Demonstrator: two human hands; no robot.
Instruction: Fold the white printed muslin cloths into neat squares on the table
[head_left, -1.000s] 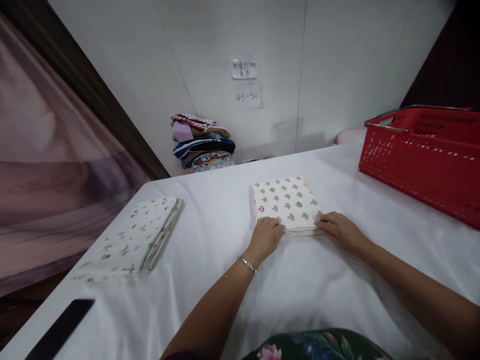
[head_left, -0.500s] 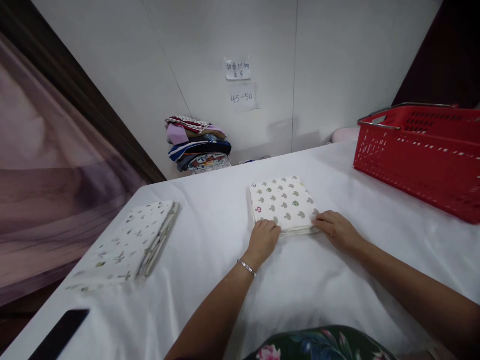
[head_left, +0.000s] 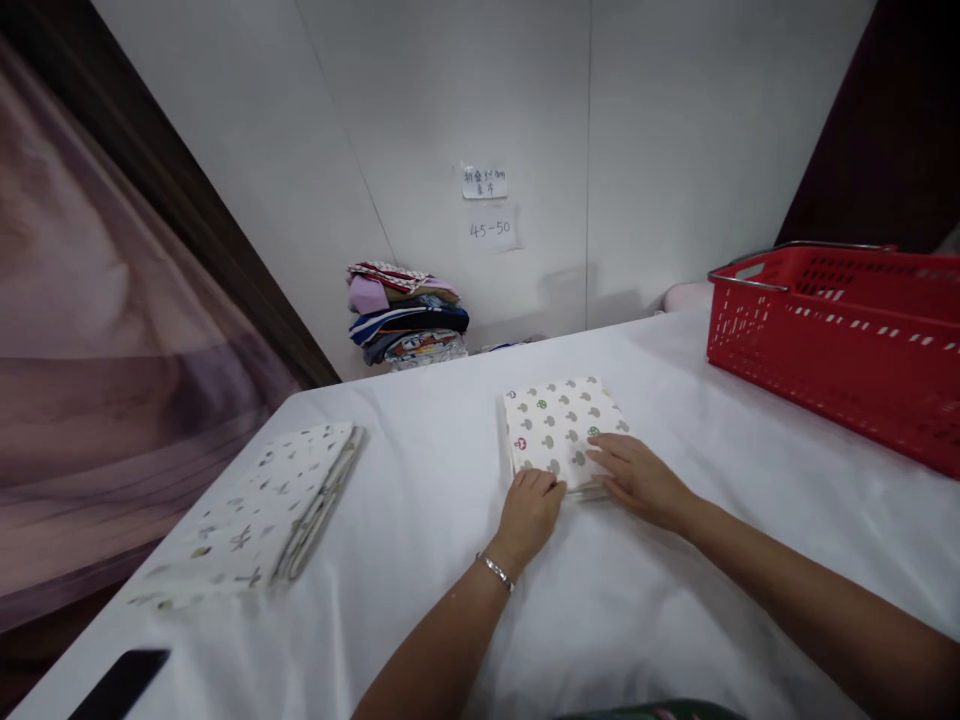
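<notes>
A folded white cloth printed with small grey, red and green shapes (head_left: pixel 559 420) lies in the middle of the white-covered table (head_left: pixel 675 620). My left hand (head_left: pixel 529 510) rests at its near left corner, fingers curled against the edge. My right hand (head_left: pixel 637 478) lies flat on top of the cloth's near right part, fingers stretched out and together. A thin bracelet sits on my left wrist.
A second folded printed cloth (head_left: pixel 259 510) lies at the table's left. A red plastic basket (head_left: pixel 840 340) with a metal handle stands at the right. A pile of coloured folded fabrics (head_left: pixel 405 315) sits against the wall. A dark flat object (head_left: pixel 120 685) lies bottom left.
My right hand has slid left from the cloth's near right corner onto its top. My left hand stays at the near left corner. The view has tilted upward slightly.
</notes>
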